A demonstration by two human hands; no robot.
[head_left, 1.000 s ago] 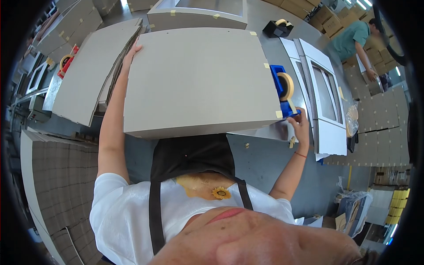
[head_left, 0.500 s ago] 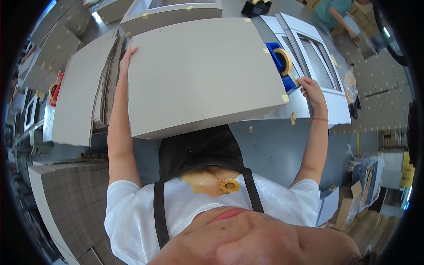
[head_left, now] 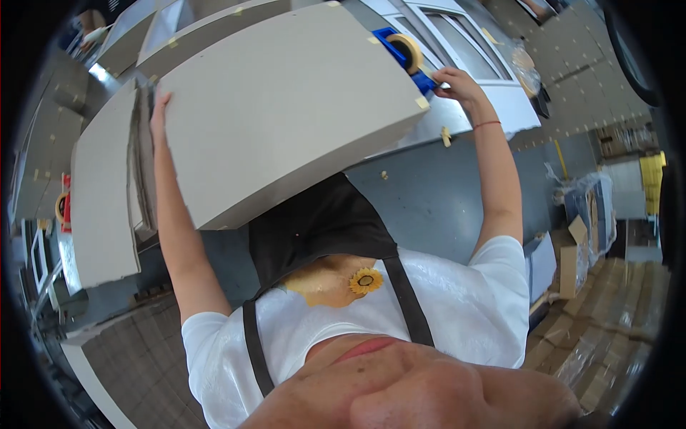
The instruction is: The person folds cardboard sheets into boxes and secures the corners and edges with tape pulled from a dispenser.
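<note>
Blue tape dispenser [head_left: 423, 83] is partly hidden by the right fingers [head_left: 444, 74].

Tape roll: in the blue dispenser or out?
In. The tape roll sits in the blue dispenser, whose blue body shows beyond the roll at both ends.

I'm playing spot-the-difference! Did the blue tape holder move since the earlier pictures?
No: against the big grey box, the blue tape holder sits along the same edge, near the same yellow tape bits. Only the view tilted.
</note>
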